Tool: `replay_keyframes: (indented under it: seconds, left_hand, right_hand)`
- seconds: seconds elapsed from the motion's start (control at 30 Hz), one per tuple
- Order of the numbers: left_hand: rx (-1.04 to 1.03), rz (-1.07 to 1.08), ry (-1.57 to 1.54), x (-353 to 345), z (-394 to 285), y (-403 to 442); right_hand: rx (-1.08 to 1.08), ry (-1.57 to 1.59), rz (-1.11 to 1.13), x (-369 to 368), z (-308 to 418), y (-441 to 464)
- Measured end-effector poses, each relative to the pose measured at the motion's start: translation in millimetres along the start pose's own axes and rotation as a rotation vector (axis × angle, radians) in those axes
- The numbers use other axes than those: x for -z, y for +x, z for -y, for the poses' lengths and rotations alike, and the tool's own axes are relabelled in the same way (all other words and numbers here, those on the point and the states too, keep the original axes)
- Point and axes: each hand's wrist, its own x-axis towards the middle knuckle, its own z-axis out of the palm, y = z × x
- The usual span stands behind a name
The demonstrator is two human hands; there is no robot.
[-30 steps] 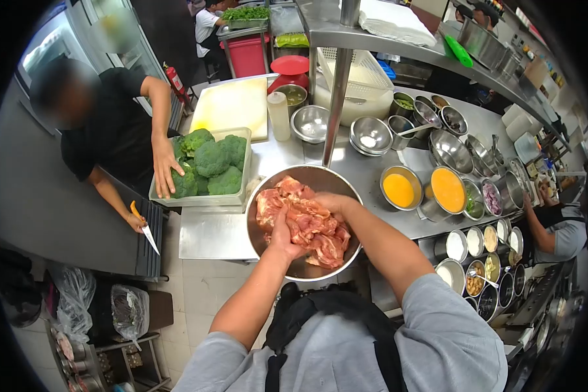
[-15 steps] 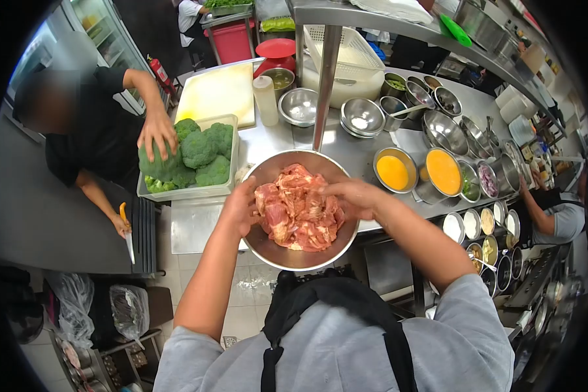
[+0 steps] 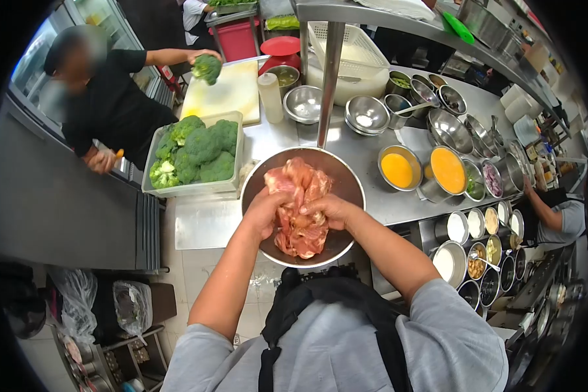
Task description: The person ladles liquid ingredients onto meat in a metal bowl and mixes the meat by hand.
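Raw meat pieces (image 3: 300,225), pink and glistening, fill the middle of a large steel bowl (image 3: 260,247) at the counter's front edge. My left hand (image 3: 266,212) grips the meat from its left side, thumb on top and the other fingers partly hidden under the pieces. From the right, my right hand (image 3: 328,210) is closed on the same heap, its thumb pressed near the centre. Both hands are inside the bowl, close together.
On the left a co-worker holds a broccoli head (image 3: 207,68) over a cutting board (image 3: 223,98). A tub of broccoli (image 3: 196,191) stands beside my bowl. A metal post (image 3: 330,85) rises behind it. To the right are containers of orange liquid (image 3: 448,170) and several ingredient pots.
My hands have moved inward from the bowl's sides and taken hold of the meat, bunching it together. The co-worker has lifted a broccoli head from the tub toward the board.
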Motion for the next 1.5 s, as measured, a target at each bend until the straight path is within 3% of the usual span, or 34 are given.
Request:
replay_keyframes:
  seconds: [0.1, 0.17, 0.2, 0.27, 0.37, 0.43, 0.47, 0.53, 0.57, 0.6, 0.63, 0.73, 0.8, 0.87, 1.0, 1.07, 1.13, 1.17, 1.2, 1.27, 1.3, 1.33, 1.37, 1.4, 1.43, 1.47, 1.5]
  left_hand:
    - [-0.092, -0.012, 0.152, -23, -21, -18]
    - [-0.139, -0.023, 0.163, -32, -33, -25]
    - [-0.188, -0.030, 0.180, -38, -39, -31]
    - [-0.227, -0.072, 0.214, -45, -45, -40]
    - [-0.175, -0.065, 0.357, -30, -33, -33]
    - [-0.221, -0.249, 0.337, -23, -14, -40]
    - [-0.223, -0.247, 0.340, -19, -4, -41]
    - [-0.024, -0.304, -0.072, -10, 19, -43]
    - [-0.022, -0.308, -0.068, -7, 31, -46]
    - [0.123, -0.251, -0.149, -6, 42, -46]
    - [0.266, -0.190, -0.230, -7, 50, -41]
    - [0.300, -0.106, -0.476, -18, 60, -6]
    - [0.371, -0.126, -0.434, -15, 57, 5]
    - [0.393, 0.020, -0.371, -16, 58, 12]
    - [0.224, 0.038, -0.336, -37, 34, -10]
    - [0.254, -0.007, -0.229, -36, 12, -25]
    - [0.094, 0.002, 0.133, -19, 8, -24]
    - [0.041, -0.093, 0.444, -12, -1, -27]
    - [-0.056, -0.095, 0.503, 13, 7, -15]
    - [-0.201, -0.172, 1.251, 63, 30, 15]
    - [-0.196, -0.170, 1.250, 53, 32, 11]
    - [-0.124, -0.103, 1.619, 31, 35, 3]
    - [-0.034, -0.018, 1.985, 13, 45, -2]
    - [-0.030, -0.014, 1.987, 3, 61, 4]
    - [-0.022, -0.172, 1.905, -4, 82, 15]
    - [-0.025, -0.328, 1.820, -4, 95, 27]
    - [-0.037, -0.329, 1.824, 2, 99, 40]
  right_hand:
    - [0.053, -0.033, 0.101, -21, 32, -14]
    - [0.278, -0.300, 0.096, -32, 57, -24]
    - [0.274, -0.300, 0.097, -42, 70, -32]
    - [0.453, -0.869, -0.071, -58, 91, -40]
    - [0.454, -0.919, -0.140, -43, 86, -19]
    - [0.444, -0.859, -0.131, -27, 83, -3]
    - [0.493, -0.973, -0.190, -15, 83, 5]
    - [0.538, -1.080, -0.246, 15, 76, 26]
    - [0.368, -1.109, -0.258, 32, 73, 38]
    - [0.203, -1.136, -0.270, 42, 71, 48]
    - [0.097, -0.859, -0.216, 41, 57, 49]
    - [-0.294, -0.199, -0.153, 43, 17, 55]
    - [-0.328, -0.166, -0.058, 39, 20, 51]
    - [-0.363, -0.134, 0.032, 31, 32, 38]
    - [-0.225, -0.427, 0.098, 22, 55, 32]
    - [-0.100, -0.606, -0.033, 7, 78, 17]
    - [-0.110, -0.844, -0.161, -19, 100, -5]
    - [-0.043, -1.114, -0.155, -24, 111, -14]
    - [-0.043, -1.111, -0.154, -19, 107, -16]
    - [0.246, -0.880, -0.326, -9, 93, -20]
    - [0.144, -1.046, -0.328, -35, 108, -51]
    - [0.140, -1.044, -0.328, -31, 106, -46]
    - [-0.095, -1.229, -0.302, -23, 99, -37]
    - [-0.192, -1.233, -0.331, -19, 82, -32]
    - [-0.290, -1.237, -0.358, -15, 66, -28]
    - [-0.243, -1.067, -0.446, -15, 32, -27]
    - [-0.115, -1.028, -0.654, 17, -13, 14]
